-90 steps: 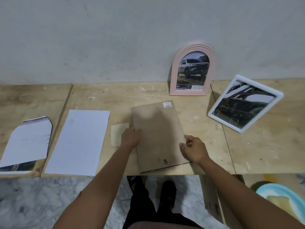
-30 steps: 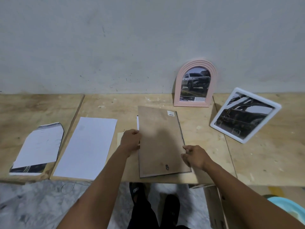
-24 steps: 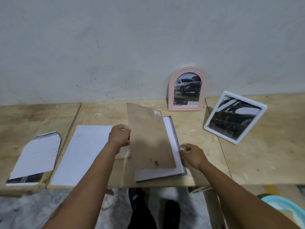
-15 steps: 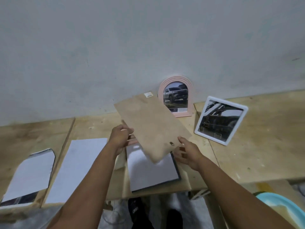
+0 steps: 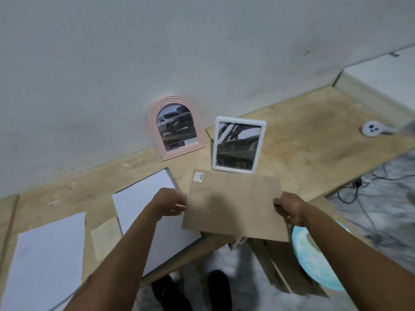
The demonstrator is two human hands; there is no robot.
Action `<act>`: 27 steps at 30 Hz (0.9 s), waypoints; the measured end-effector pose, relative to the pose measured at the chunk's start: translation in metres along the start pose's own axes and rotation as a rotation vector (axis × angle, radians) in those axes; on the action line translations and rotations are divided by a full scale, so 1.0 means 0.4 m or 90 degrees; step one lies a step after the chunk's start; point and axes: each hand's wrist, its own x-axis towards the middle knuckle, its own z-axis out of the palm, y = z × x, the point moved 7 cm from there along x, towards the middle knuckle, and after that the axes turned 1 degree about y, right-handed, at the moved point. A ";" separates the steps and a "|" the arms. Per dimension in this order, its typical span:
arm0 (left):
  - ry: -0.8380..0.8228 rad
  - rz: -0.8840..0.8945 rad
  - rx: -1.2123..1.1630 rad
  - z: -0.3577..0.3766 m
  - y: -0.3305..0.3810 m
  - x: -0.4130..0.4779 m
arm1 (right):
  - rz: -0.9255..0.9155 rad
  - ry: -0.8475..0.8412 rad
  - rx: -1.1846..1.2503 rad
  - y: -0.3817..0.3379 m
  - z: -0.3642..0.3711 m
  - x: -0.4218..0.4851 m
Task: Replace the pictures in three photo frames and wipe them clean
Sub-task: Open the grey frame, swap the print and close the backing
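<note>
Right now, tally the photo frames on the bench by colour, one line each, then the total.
Pink arched frame: 1
White rectangular frame: 1
Dark-edged frame lying face down under the white sheet: 1
Total: 3
The brown backing board, held in both hands, is not counted.

Backing board (image 5: 235,207) held over the table (image 5: 314,153)
It is gripped at its side edges by the left hand (image 5: 171,202) and right hand (image 5: 289,208).

Brown backing board (image 5: 235,207) (small sticker at corner) lifted off open frame (image 5: 157,212).

Arched frame (image 5: 176,129) left of rectangular frame (image 5: 238,146).
</note>
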 end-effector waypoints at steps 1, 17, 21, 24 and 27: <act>-0.019 0.006 0.043 0.034 0.011 0.006 | -0.022 0.038 -0.022 0.007 -0.025 0.019; 0.003 0.235 0.350 0.245 0.094 0.087 | -0.012 0.241 -0.028 0.048 -0.063 0.099; -0.035 0.242 0.292 0.230 0.087 0.082 | -0.031 0.272 -0.110 0.016 -0.060 0.092; 0.006 0.233 0.213 0.182 0.076 0.086 | -0.049 0.294 -0.216 -0.002 -0.047 0.085; 0.127 0.240 0.221 0.061 0.034 0.084 | -0.123 0.321 -0.313 -0.038 0.008 0.067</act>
